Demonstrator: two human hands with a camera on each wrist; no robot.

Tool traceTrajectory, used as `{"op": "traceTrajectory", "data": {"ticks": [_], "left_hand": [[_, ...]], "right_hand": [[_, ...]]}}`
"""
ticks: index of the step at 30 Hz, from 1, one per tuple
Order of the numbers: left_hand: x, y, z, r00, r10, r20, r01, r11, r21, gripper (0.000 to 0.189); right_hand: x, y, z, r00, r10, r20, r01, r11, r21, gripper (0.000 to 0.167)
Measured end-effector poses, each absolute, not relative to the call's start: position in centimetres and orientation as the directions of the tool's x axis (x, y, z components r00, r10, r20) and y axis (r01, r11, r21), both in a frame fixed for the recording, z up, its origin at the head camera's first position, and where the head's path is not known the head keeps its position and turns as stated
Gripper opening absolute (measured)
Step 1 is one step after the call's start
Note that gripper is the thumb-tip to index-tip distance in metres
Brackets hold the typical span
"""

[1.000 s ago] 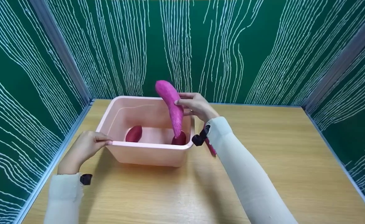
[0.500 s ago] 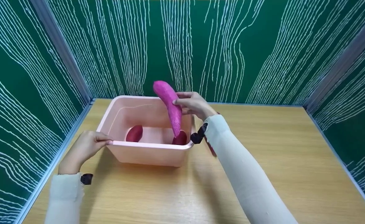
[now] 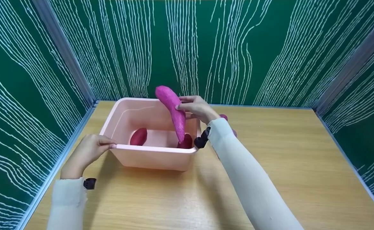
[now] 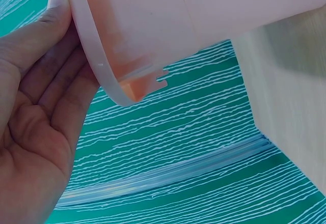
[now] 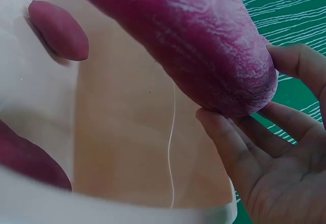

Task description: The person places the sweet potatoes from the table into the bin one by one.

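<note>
My right hand [image 3: 198, 108] pinches a long, curved pink sweet potato [image 3: 171, 107] between thumb and fingers. It hangs tilted over the right part of a pale pink plastic bin [image 3: 152, 159], thick end up, its thin tip down inside the bin. In the right wrist view the fingers [image 5: 224, 137] press against the wrinkled skin. My left hand [image 3: 88, 153] pinches the bin's front left rim corner, thumb on one side and fingers on the other in the left wrist view. Two dark red sweet potatoes lie inside, one at left [image 3: 138, 136], the other at right [image 3: 186, 142], partly hidden.
Right of the bin, parts of a purplish-pink object [image 3: 223, 117] show behind my right sleeve [image 3: 247, 166]. The wooden table [image 3: 302, 159] extends to the right and front. Green walls [image 3: 270, 48] with white wavy lines enclose it at the back and sides.
My right hand has shifted slightly left and down with the sweet potato. More of the purplish-pink object shows beyond the right sleeve. The left hand stays on the rim.
</note>
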State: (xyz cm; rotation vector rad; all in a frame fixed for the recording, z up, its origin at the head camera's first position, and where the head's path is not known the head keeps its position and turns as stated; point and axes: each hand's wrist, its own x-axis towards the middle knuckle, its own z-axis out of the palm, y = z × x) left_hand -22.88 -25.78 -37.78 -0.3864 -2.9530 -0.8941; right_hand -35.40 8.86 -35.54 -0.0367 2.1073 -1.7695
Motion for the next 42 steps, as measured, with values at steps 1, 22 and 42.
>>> {"op": "traceTrajectory", "data": {"ticks": [1,22,42], "left_hand": [[-22.89,-25.76,-37.76,-0.97,0.224,0.098,0.24,0.804,0.544,0.019],[-22.82,-25.77,-37.59,-0.973,0.219,0.074,0.223,0.804,0.552,0.02],[-22.84,-25.62,-37.48,-0.976,0.21,0.056,0.205,0.802,0.561,0.02]], "right_hand": [[-35.39,8.82,-35.55,-0.925,-0.264,-0.274,0.223,0.209,-0.952,0.057],[-35.26,8.29,-35.52,-0.914,-0.304,-0.268,0.179,0.289,-0.94,0.057],[-35.16,8.49,-35.61,-0.916,-0.28,-0.288,0.209,0.281,-0.937,0.052]]}}
